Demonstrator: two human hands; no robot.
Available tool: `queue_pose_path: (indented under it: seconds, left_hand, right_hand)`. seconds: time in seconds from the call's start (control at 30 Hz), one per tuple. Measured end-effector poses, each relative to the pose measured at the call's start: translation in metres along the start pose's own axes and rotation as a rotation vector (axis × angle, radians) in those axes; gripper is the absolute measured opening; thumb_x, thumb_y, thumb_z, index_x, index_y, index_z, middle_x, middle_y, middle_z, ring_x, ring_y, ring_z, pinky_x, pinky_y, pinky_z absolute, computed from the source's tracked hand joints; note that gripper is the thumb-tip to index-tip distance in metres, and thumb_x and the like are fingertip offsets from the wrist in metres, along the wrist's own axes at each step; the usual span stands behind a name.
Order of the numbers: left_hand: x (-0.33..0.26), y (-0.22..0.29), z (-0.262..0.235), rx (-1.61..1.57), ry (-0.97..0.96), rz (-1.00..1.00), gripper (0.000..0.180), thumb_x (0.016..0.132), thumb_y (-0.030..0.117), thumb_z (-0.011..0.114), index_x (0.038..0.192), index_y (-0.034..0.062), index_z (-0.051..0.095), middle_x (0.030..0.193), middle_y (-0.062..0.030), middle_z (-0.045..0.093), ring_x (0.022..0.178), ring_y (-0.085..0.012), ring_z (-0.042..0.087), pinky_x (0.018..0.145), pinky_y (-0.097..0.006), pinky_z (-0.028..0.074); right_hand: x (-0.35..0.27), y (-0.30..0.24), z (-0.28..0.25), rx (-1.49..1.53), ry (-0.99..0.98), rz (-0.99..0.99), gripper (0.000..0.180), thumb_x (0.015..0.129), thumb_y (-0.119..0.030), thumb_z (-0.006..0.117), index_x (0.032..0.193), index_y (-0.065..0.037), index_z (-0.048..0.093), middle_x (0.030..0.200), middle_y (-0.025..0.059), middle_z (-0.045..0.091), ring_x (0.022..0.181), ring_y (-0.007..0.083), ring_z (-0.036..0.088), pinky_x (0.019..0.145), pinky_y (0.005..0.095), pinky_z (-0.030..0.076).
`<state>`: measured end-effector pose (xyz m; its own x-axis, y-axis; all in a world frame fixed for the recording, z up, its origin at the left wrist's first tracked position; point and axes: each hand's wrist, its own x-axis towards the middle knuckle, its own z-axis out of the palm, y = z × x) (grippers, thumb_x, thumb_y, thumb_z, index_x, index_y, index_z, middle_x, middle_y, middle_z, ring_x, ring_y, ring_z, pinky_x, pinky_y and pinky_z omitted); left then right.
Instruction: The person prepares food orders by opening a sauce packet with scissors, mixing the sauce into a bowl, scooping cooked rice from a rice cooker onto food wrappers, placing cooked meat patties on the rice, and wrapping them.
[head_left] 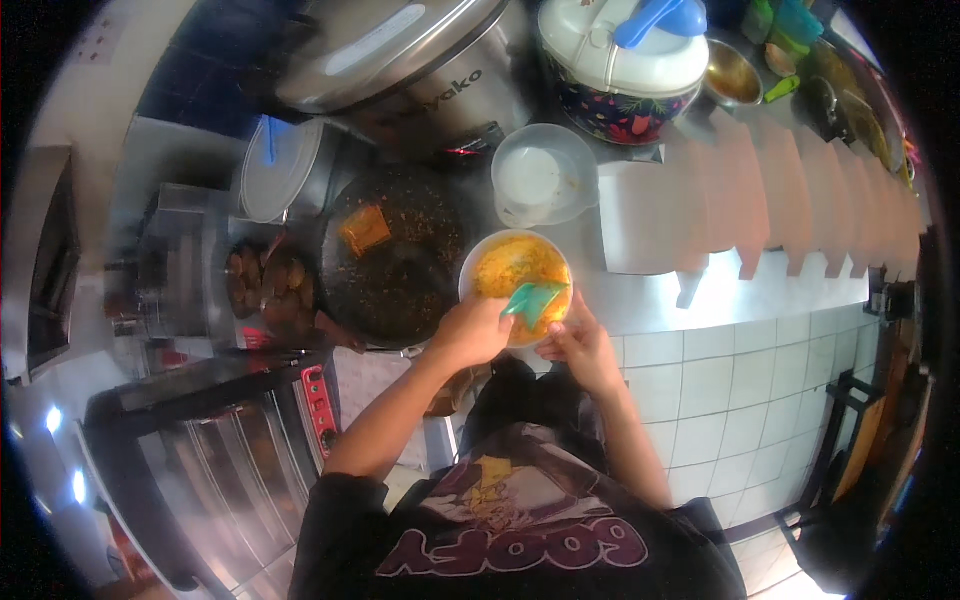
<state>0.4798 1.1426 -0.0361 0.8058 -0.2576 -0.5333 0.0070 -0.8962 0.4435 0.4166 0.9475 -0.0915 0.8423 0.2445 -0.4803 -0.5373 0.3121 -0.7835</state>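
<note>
A white bowl (466, 277) of yellow-orange food (508, 264) is held in front of my body at the counter's near edge. My left hand (474, 330) is closed round the handle of a green plastic scoop (534, 300), whose broad end dips into the food. The bowl's right side is gripped by my right hand (584, 350), thumb near the rim and fingers along the wall. Just left of the bowl lies a wide dark pan (400, 300) with brown crumbs and an orange-brown square piece (365, 231) in it.
Behind the bowl stands a translucent plastic tub (545, 175). Several open paper boxes (650, 215) line the counter to the right. A large steel rice cooker (430, 90) and a lidded floral container (625, 100) stand at the back. A steel oven (220, 480) is at lower left.
</note>
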Motion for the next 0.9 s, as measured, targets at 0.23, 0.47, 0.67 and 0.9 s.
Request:
queue_pose_path:
  seconds: [0.23,0.47,0.67,0.9]
  left_hand:
    - [0.003,-0.022,-0.008,-0.133,-0.025,0.058,0.027,0.094,0.023,0.058,0.091,-0.0036,0.064,0.082,-0.0273,0.064,0.079,-0.0440,0.064,0.071,-0.049,0.049]
    - [0.008,-0.045,-0.025,-0.218,-0.115,0.141,0.032,0.095,0.030,0.061,0.087,-0.0001,0.066,0.070,-0.0143,0.063,0.058,-0.0222,0.058,0.058,-0.039,0.046]
    - [-0.012,-0.043,-0.037,-0.778,-0.243,-0.149,0.034,0.101,0.037,0.055,0.087,0.0085,0.067,0.064,0.0039,0.049,0.048,-0.0033,0.035,0.042,-0.022,0.026]
    - [-0.075,-0.086,-0.018,-1.436,-0.044,-0.256,0.030,0.103,0.036,0.053,0.101,0.0086,0.065,0.068,0.0002,0.052,0.044,-0.0027,0.033,0.039,-0.020,0.024]
  right_hand:
    - [0.001,-0.002,0.006,0.091,-0.048,-0.053,0.071,0.101,-0.016,0.057,0.158,-0.010,0.016,0.092,0.0123,0.069,0.077,0.0180,0.070,0.071,0.0321,0.061]
    - [0.001,0.001,0.002,-0.036,-0.014,-0.014,0.073,0.102,-0.017,0.056,0.159,-0.011,0.011,0.093,0.0159,0.070,0.077,0.0197,0.070,0.071,0.0324,0.061]
    - [-0.003,-0.002,-0.004,-0.008,-0.065,-0.083,0.074,0.101,-0.020,0.059,0.158,-0.011,0.014,0.093,0.0170,0.071,0.079,0.0215,0.071,0.072,0.0334,0.061]
    - [-0.024,0.030,-0.032,-0.192,-0.199,0.316,0.055,0.098,-0.022,0.065,0.142,-0.002,0.038,0.099,0.0150,0.069,0.083,0.0193,0.069,0.073,0.0308,0.058]
